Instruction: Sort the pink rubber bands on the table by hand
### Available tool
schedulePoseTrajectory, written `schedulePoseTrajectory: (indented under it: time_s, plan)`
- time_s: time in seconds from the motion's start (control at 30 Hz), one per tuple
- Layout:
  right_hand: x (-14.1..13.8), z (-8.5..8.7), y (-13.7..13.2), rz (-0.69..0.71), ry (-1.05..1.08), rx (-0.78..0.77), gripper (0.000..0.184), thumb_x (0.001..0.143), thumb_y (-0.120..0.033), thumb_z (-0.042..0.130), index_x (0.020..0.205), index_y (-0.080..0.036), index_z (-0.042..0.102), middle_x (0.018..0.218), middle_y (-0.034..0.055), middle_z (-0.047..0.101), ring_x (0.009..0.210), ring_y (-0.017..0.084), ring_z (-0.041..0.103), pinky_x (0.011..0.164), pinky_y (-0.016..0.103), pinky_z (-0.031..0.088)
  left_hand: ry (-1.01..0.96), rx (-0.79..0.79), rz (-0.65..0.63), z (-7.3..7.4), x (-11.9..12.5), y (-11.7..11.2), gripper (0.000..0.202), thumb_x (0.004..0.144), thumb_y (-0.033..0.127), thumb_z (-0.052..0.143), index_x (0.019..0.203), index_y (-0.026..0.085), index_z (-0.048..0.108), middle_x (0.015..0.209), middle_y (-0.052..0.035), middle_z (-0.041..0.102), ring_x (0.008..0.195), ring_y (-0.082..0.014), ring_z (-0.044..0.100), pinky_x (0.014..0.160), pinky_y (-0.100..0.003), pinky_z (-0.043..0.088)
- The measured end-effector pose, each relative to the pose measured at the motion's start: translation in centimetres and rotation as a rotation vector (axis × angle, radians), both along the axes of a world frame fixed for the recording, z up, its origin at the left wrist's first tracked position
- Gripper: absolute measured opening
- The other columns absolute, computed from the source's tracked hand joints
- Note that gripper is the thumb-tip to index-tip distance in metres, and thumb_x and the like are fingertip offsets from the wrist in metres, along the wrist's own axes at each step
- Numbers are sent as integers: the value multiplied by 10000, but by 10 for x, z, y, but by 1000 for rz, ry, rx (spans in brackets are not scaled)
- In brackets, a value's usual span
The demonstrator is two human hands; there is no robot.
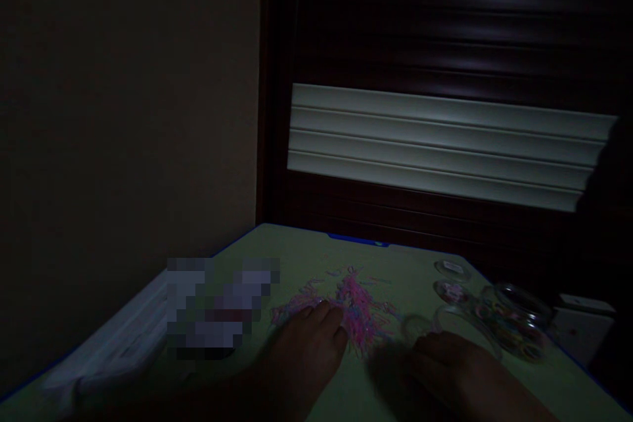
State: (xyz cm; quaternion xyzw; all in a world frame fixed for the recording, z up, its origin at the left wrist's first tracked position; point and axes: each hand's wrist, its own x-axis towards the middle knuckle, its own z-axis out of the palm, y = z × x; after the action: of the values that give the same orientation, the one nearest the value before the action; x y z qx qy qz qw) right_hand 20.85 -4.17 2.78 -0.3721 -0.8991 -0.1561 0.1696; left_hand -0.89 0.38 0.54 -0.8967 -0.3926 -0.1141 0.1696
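A loose pile of thin pink pieces [359, 316], which look like small elastic bands, is spread on the pale green tabletop [341, 382]. Over the near left part of the pile lies my left hand [309, 349], its fingers bent together and the fingertips among the pieces; whatever is in them is hidden. To the right, my right hand [450, 366] has its fingers curled in beside a small clear round dish [417, 326] and a larger clear round container [465, 318]. Dim light hides what the right fingers hold, if anything.
A clear jar [517, 323] with coloured bands lies at the right edge, near two small round containers [452, 291]. A white bag-like item [113, 330] and a blurred-out patch [217, 310] are at left. Behind stand a wall [128, 92] and dark slatted panel [445, 26].
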Motion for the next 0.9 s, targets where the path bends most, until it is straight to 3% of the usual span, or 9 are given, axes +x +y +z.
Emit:
schedulePoseTrajectory:
  time_s: [0.3,0.53,0.9]
  plan:
    - [0,-3,2,-1,16,7,207,599,-16,556,665,-208,515,605,-33,554,499,103,483,445,211,291,21,-35,-1,1,0,0,206,835,17,455,910,146,596,955,-79,592,938,-219,529,797,-345,433]
    - [0,-1,1,5,41,9,192,641,-32,504,694,-214,531,601,-28,550,494,105,486,445,214,293,28,-47,-12,1,-1,-2,181,829,24,479,909,148,583,934,-66,597,905,-223,543,795,-367,456]
    - [0,-4,1,-1,1,-9,200,622,-19,531,692,-207,529,615,-31,553,514,105,494,469,223,302,-50,11,-59,-4,-2,-2,188,823,25,471,897,155,584,943,-49,582,904,-203,534,768,-317,456]
